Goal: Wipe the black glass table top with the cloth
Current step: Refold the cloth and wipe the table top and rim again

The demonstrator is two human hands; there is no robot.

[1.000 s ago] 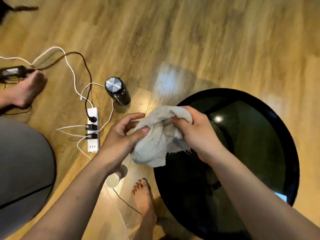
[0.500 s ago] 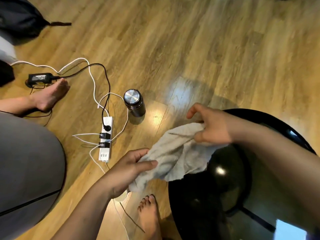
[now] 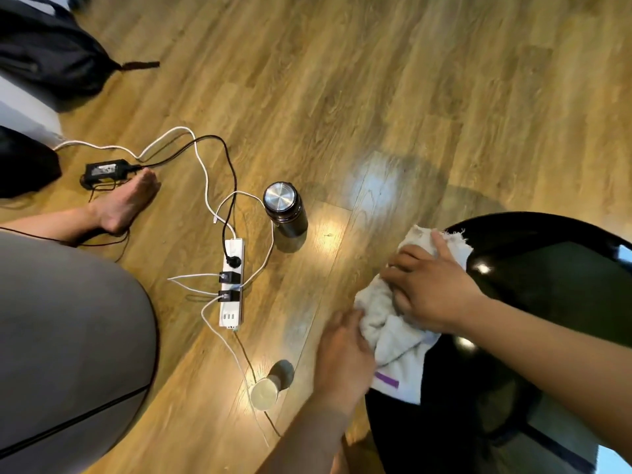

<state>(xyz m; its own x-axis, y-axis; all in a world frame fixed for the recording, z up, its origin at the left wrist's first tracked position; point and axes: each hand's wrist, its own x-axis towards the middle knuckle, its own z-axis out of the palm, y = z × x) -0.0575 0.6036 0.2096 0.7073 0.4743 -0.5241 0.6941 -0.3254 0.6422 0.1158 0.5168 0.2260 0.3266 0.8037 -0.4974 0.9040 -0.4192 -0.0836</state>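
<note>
two hands are on one cloth. the right hand lies flat on top of the cloth, fingers spread, pressing down and not curled round it. the left hand is blurry. its fingertips meet the cloth's left side, but it is hard to tell if they pinch it or only touch it.

the middle of the cloth is hidden under the right hand. both arms run off the bottom of the picture. the round black glass table is cut off at the right and at the bottom. small bright spots of light shine on the glass.

the cloth is pale and crumpled, with a purple mark near its low end. it sits on the table's left rim, under the right hand and just right of the left hand.

the wooden floor is brown and shiny. a dark flask with a silver lid stands upright on it, left of the table. a white power strip lies nearby with plugs and loose cords. a small cup sits near the left wrist. a bare foot rests further left.
</note>
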